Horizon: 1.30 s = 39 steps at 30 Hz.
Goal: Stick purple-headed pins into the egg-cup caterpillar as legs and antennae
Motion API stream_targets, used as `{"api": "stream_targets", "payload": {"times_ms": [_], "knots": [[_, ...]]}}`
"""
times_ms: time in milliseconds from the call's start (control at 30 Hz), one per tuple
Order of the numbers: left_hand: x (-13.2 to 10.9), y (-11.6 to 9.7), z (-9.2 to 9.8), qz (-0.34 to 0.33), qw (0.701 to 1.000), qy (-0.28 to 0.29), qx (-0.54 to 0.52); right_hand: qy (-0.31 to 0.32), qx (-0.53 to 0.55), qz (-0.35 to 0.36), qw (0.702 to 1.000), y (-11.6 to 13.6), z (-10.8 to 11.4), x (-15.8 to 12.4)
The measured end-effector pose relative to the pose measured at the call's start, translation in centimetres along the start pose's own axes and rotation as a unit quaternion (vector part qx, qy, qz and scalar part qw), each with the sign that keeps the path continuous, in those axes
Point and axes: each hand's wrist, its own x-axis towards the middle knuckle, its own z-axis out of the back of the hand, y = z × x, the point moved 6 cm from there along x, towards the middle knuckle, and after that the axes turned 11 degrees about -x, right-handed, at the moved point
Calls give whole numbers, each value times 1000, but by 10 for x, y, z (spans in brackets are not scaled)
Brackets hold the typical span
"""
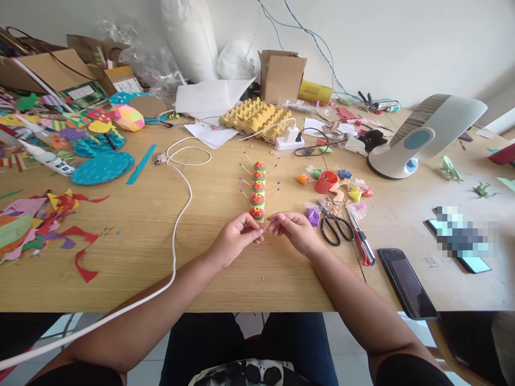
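Observation:
Both hands meet at the near end of a row of several red domes (258, 186) with green rims and yellow tops, set along a pale strip. Thin sticks with purple tips (244, 179) jut out on both sides of it. Between my fingertips is a thin wooden stick (266, 225), apparently a toothpick. My left hand (238, 238) pinches its near end. My right hand (296, 230) is closed at the other end, where a bit of purple shows. Fingers partly hide the stick.
Right of the row lie scissors (337, 225), a red box cutter (364, 244), an orange cup (326, 182), bagged clay (313, 215) and a phone (407, 281). A white fan (422, 134) stands behind. A white cable (175, 236) crosses my left forearm; paper scraps (44, 220) lie left.

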Motion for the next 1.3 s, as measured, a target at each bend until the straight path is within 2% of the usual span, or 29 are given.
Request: {"api": "stream_targets", "payload": {"times_ms": [467,733,933,1033,1200,1300], "knots": [[0,3,-3,19,1000,12,4,-40,-21,17,999,6,-3,-2],[2,4,-2,68,994,-2,-84,20,30,-18,999,0,-6,-1],[1,6,-4,54,997,17,-51,51,38,-16,998,2,-17,-3],[-1,2,-1,20,1000,3,-11,7,19,-1,1000,3,-8,-1],[0,-19,8,-105,988,-48,99,-119,-29,14,992,1,19,6],[5,-23,19,-122,984,-81,106,-152,-60,11,987,-4,25,13]]}}
